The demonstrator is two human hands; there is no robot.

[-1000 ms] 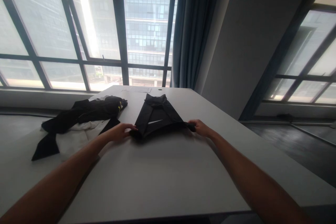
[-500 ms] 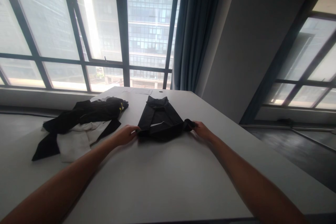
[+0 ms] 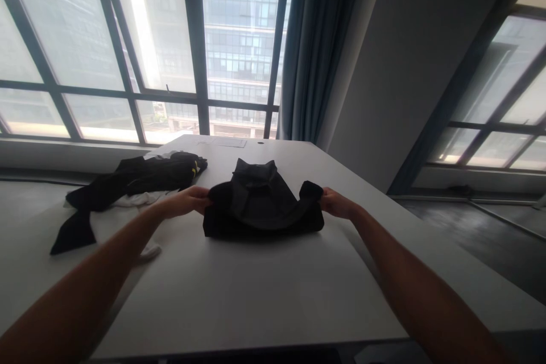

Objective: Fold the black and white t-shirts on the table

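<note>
A black shirt [image 3: 264, 202] lies partly folded on the white table [image 3: 264, 290], its collar pointing away from me. My left hand [image 3: 187, 201] is closed on the left side of the fabric, fingers pinching its edge. On the other side my right hand [image 3: 336, 203] grips a bunched, raised edge of the same shirt. Between the two hands the near part of the cloth sags in a curve, and its lower fold hangs close to the tabletop. Whether that fold touches the table I cannot tell.
A loose pile of black and white clothes [image 3: 140, 182] lies on the left of the table. Flat sheets of paper [image 3: 228, 142] and a dark round spot [image 3: 260, 143] are near the far edge. Windows, a blue curtain [image 3: 313, 57] and a grey pillar [image 3: 384, 68] stand behind.
Both hands have moved apart and up slightly, spreading the near part of the shirt wider. The cloth's lower fold now extends out to both sides. The view has tilted down a little.
</note>
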